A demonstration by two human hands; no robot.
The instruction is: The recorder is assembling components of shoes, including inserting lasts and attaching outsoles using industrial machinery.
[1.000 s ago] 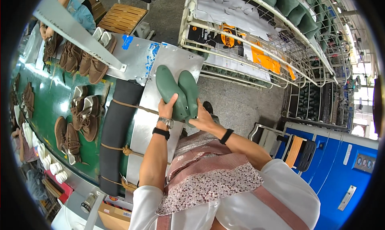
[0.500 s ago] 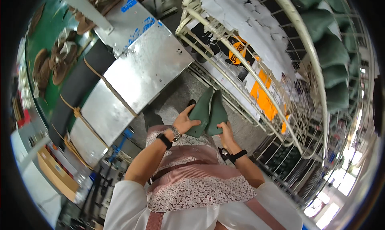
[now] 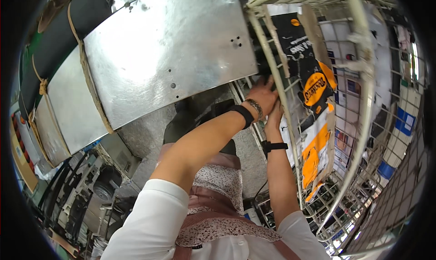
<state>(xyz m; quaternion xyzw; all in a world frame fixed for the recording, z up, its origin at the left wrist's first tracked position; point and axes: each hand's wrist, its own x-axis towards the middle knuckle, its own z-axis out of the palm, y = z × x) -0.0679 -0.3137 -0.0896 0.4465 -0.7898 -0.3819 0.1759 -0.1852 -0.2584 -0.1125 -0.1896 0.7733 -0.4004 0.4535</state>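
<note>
Past the metal tabletop (image 3: 168, 51), you are pushing your left hand (image 3: 262, 96) and right hand (image 3: 274, 119) into the wire rack (image 3: 363, 101). Whether the fingers are gripping, I cannot tell. Next calls for seating what they are holding.

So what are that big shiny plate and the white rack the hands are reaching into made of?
The plate looks like bare sheet metal, perhaps steel or aluminium: dull silver, glare patches, scuffs and small holes. The rack looks like metal wire with a white coating, judging by its thin welded grid and thicker tubular rim; the coating could be paint or plastic. Both hands, left and right, reach into it.
</note>
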